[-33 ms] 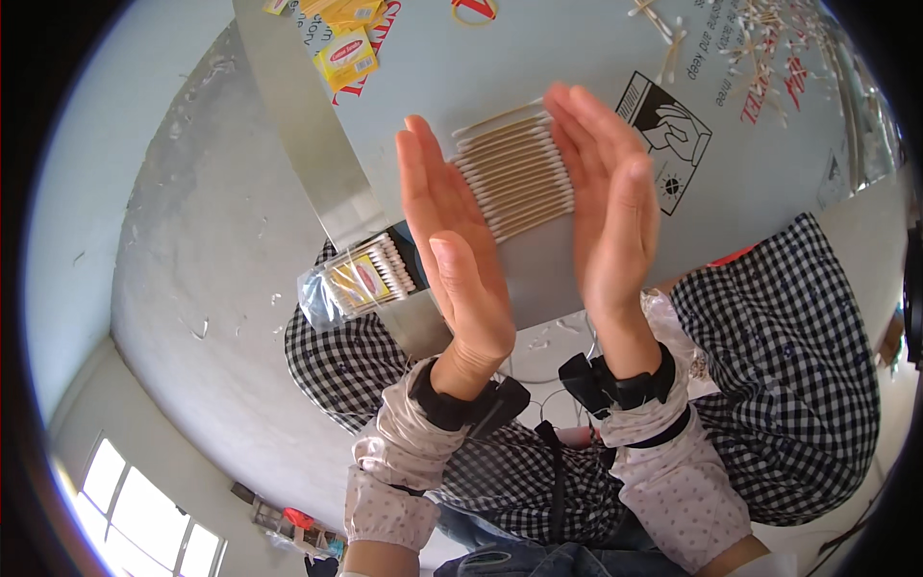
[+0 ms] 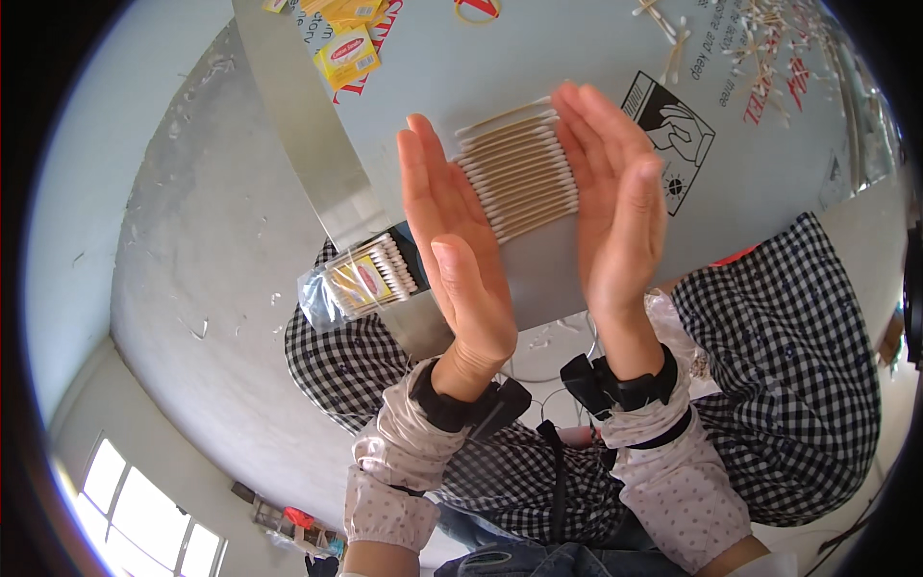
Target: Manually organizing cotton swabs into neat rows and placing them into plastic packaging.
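Note:
Between my two hands lies a flat row of cotton swabs [image 2: 522, 175] side by side on the grey table surface, with white tips at both ends. One swab at the far edge sits slightly apart from the rest. My left hand [image 2: 457, 240] stands on edge along the row's left tips, fingers stretched out and thumb raised. Along the right tips, my right hand [image 2: 615, 197] is held the same way, palm facing inward. Neither hand is closed around anything. A clear bag of cotton swabs [image 2: 361, 279] with a yellow label rests at the table's near edge, left of my left hand.
Yellow packet cards [image 2: 346, 60] lie at the far left, near a rubber band [image 2: 475, 12]. Loose cotton swabs [image 2: 760, 58] are scattered at the far right. A metal strip [image 2: 317, 163] runs along the table's left edge. Checkered cloth [image 2: 788, 365] covers my lap.
My right hand has shifted very slightly to the right. The row of swabs is almost unchanged, and my left hand stays nearly in place.

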